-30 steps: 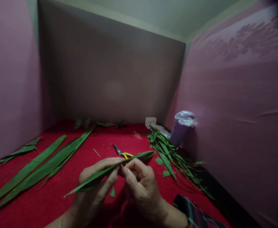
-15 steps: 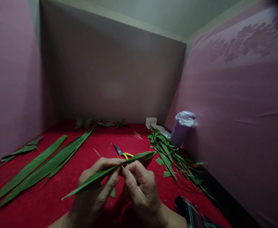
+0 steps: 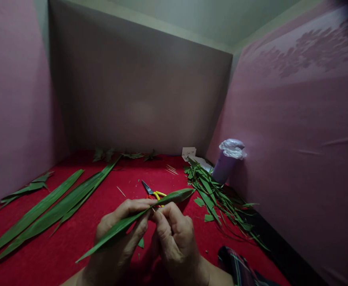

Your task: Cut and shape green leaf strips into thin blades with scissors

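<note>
A long green leaf (image 3: 118, 229) lies slantwise across both hands, narrowed at its middle, its pointed ends reaching down left and up right. My left hand (image 3: 123, 222) grips the leaf near that middle between thumb and fingers. My right hand (image 3: 176, 234) is closed in a pinch on a thin pale toothpick (image 3: 154, 210), whose tip meets the leaf at the left fingertips. How far the tip goes in is hidden. Just beyond the hands lies a pair of scissors (image 3: 149, 190) with yellow and red handles, partly covered by the leaf.
Long leaves (image 3: 51, 222) lie on the left of the red cloth (image 3: 102, 254). Several toothpicks (image 3: 172, 170) sit farther back, with a single toothpick (image 3: 121, 191) nearer. To the right are a heap of leaf strips (image 3: 212, 190) and a purple container (image 3: 224, 167) topped with clear plastic.
The lower left end of the leaf has dipped slightly. Both hands keep nearly the same place and hold, with the toothpick still at the leaf.
</note>
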`<action>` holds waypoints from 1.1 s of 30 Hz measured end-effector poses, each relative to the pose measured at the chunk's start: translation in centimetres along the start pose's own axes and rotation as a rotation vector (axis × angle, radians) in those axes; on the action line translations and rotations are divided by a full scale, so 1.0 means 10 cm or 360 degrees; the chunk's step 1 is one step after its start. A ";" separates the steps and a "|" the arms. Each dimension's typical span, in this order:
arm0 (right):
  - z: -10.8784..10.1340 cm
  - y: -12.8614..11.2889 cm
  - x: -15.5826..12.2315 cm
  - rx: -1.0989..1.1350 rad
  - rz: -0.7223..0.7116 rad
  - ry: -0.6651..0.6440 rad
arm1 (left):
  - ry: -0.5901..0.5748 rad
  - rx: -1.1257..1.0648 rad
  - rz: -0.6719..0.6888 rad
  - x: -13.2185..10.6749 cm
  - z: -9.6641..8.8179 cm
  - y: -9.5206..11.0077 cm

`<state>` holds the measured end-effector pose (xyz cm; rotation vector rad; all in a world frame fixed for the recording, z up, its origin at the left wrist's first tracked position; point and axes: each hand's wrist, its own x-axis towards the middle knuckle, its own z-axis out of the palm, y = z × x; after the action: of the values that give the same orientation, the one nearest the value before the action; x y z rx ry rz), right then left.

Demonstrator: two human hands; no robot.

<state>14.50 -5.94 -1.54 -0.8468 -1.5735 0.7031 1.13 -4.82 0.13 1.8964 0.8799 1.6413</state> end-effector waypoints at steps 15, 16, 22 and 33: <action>-0.04 0.03 0.00 -0.0007 -0.0108 -0.0028 | 0.0100 -0.0123 0.0061 -0.02 0.02 -0.02; -0.04 0.03 0.00 -0.0073 -0.0146 -0.0022 | 0.0087 -0.0169 0.0060 -0.03 0.02 -0.03; -0.04 0.05 -0.02 -0.0344 -0.0277 0.0086 | 0.0017 -0.0249 0.0029 -0.06 0.00 -0.14; -0.04 0.05 0.03 -0.0514 -0.0351 0.0247 | 0.0003 -0.0297 0.0085 -0.07 0.01 -0.03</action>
<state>14.94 -5.46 -1.72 -0.9201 -1.6312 0.2216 1.12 -5.13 -0.52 1.8044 0.6565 1.6935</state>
